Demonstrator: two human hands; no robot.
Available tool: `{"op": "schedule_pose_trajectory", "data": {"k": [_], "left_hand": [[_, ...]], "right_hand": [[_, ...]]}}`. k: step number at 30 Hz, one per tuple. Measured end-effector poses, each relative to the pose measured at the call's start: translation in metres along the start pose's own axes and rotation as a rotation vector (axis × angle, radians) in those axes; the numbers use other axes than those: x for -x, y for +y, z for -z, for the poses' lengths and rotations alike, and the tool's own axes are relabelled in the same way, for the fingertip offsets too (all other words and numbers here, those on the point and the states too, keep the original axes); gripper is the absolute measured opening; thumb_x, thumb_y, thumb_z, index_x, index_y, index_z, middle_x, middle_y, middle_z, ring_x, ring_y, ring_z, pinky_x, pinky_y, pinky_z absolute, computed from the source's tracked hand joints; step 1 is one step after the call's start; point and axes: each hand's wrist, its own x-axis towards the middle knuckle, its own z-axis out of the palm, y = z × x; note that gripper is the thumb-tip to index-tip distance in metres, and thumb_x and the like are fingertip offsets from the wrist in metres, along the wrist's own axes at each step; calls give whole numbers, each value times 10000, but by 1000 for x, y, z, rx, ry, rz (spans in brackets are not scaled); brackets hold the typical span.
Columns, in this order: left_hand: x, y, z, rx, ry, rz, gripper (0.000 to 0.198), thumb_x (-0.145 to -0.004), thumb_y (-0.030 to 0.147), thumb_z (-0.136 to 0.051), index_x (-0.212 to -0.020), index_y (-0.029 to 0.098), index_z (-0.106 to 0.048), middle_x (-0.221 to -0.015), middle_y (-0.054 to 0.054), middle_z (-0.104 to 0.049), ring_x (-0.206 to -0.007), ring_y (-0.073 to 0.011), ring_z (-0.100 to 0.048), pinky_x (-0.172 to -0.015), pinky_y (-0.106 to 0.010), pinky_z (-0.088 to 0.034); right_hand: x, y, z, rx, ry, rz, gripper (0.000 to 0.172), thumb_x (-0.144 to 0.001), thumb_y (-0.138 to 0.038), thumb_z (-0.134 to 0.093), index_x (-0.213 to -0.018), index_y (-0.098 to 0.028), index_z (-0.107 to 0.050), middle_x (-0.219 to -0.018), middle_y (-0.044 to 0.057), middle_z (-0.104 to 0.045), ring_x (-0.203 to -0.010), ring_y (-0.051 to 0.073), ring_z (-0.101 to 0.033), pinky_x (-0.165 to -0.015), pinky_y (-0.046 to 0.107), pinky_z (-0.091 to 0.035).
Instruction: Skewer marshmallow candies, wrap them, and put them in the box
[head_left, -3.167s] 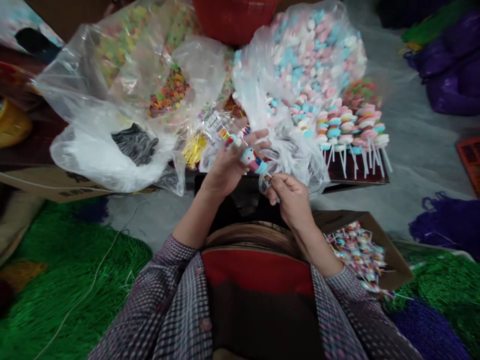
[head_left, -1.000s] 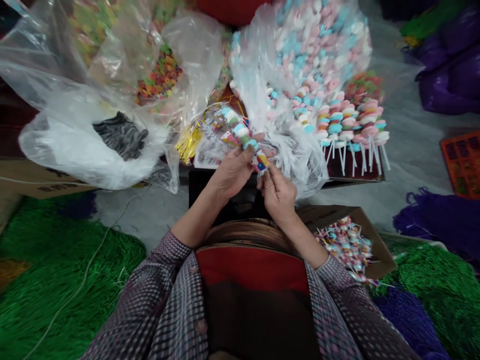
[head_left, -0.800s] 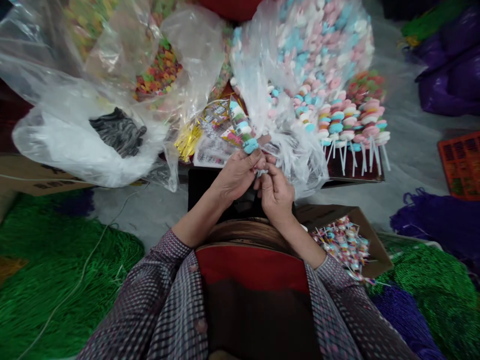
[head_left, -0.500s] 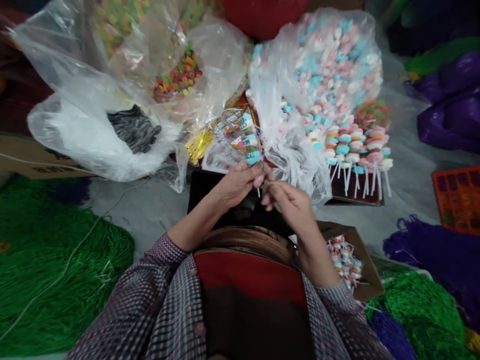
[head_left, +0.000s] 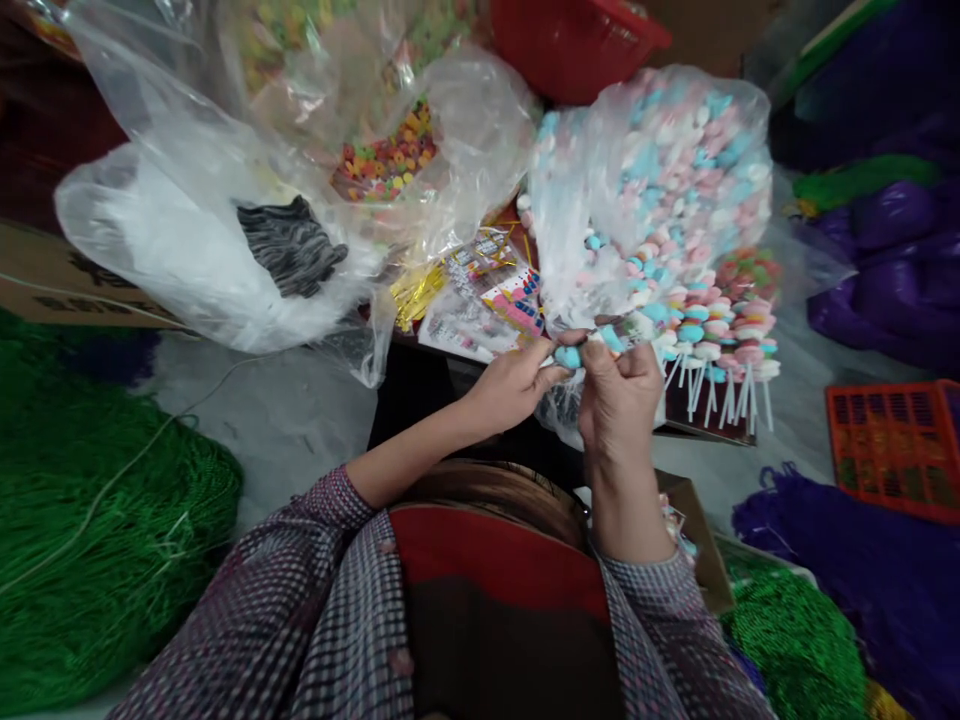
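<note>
At the near edge of the table (head_left: 679,408): both your hands are close together, with a candy skewer (head_left: 568,357) between them, lying nearly level.
Left hand: your left hand (head_left: 517,385) pinches the skewer's left end between thumb and fingers.
Right hand: your right hand (head_left: 619,390) is curled around it, thumb pressed on top, covering part of its length.
Candy skewer: you can see blue pieces on either side of your right thumb; its right end is too blurred to tell.
Wrappers: printed wrappers (head_left: 469,325) lie flat just beyond your left hand, with gold ties (head_left: 420,298) beside them.
Finished rows: skewers with white sticks (head_left: 724,335) stand out to your right, sticks toward you, before a clear bag of pink, blue and white candy (head_left: 682,150).
Left side: you have a bag of coloured rings (head_left: 390,155) and a white bag (head_left: 180,250) holding a dark grey bundle (head_left: 289,245).
Floor: a cardboard box (head_left: 701,555) is by your right forearm; an orange crate (head_left: 892,440) is farther right.
</note>
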Motion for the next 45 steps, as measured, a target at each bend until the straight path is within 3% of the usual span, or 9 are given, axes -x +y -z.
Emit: {"op": "schedule_pose_trajectory", "data": {"k": [2, 8, 12, 15, 18, 23, 27, 36, 45], "left_hand": [[-1, -2, 6, -40, 75, -28, 394, -815, 594, -722, -840, 218, -605, -743, 5, -568, -694, -145, -529, -721, -298, -451], [5, 2, 15, 403, -387, 147, 541, -798, 747, -655, -837, 218, -545, -524, 120, -307, -421, -69, -289, -583, -289, -457], [0, -2, 23, 41, 82, -59, 396, -832, 578, -715, -776, 223, -549, -599, 52, -446, -540, -108, -396, -630, -279, -406], [-6, -12, 41, -110, 349, -129, 346, -824, 453, -766, -701, 219, -542, -597, 38, -460, -560, -110, -400, -623, -275, -372], [-8, -19, 64, 152, 380, -93, 368, -855, 518, -734, -730, 215, -566, -545, 73, -424, -470, -73, -352, -557, -244, -383], [-5, -15, 85, 504, 441, -51, 359, -826, 492, -784, -749, 204, -584, -457, 130, -297, -385, -33, -267, -537, -219, -456], [-6, -9, 84, 545, 458, -15, 345, -844, 466, -777, -739, 203, -580, -445, 127, -324, -366, -31, -290, -522, -215, -477], [-10, -11, 78, 515, 474, 67, 336, -914, 431, -709, -746, 195, -540, -444, 133, -322, -348, -30, -301, -487, -195, -441], [-11, -12, 75, 494, 442, 46, 328, -897, 440, -726, -756, 199, -554, -447, 134, -318, -348, -29, -294, -480, -197, -434]], "right_hand": [[-4, 0, 0, 10, -1, 30, 422, -847, -596, -719, -1123, -286, -637, -1022, 57, -729, -983, 211, -717, -844, 370, -613], [-20, -19, 7, -96, -365, -174, 355, -739, -507, -840, -938, -255, -689, -891, 30, -731, -681, 173, -663, -568, 319, -579], [-34, -13, -17, -9, -155, -129, 324, -724, -487, -852, -861, -241, -693, -772, -2, -705, -637, 140, -620, -582, 288, -553], [-55, 1, -36, 72, -256, -123, 372, -747, -541, -827, -875, -210, -715, -728, -5, -701, -621, 127, -609, -579, 269, -537], [-89, 18, -47, 210, -483, -63, 343, -835, -506, -750, -980, -195, -756, -820, 11, -751, -708, 156, -662, -634, 290, -560], [-139, 48, -68, 894, -412, 146, 279, -955, -230, -521, -1017, -157, -783, -1062, 117, -790, -1034, 296, -709, -925, 436, -542], [-145, 66, -84, 1212, -486, 145, 267, -935, -186, -524, -1041, -116, -758, -1138, 213, -742, -1060, 345, -678, -919, 458, -526], [-154, 79, -74, 1108, -449, 155, 199, -897, -175, -536, -940, -138, -727, -982, 167, -757, -928, 297, -671, -853, 402, -503], [-146, 66, -62, 582, -273, 22, 152, -819, -251, -597, -673, -207, -592, -659, 3, -626, -683, 175, -584, -710, 321, -460]]}}
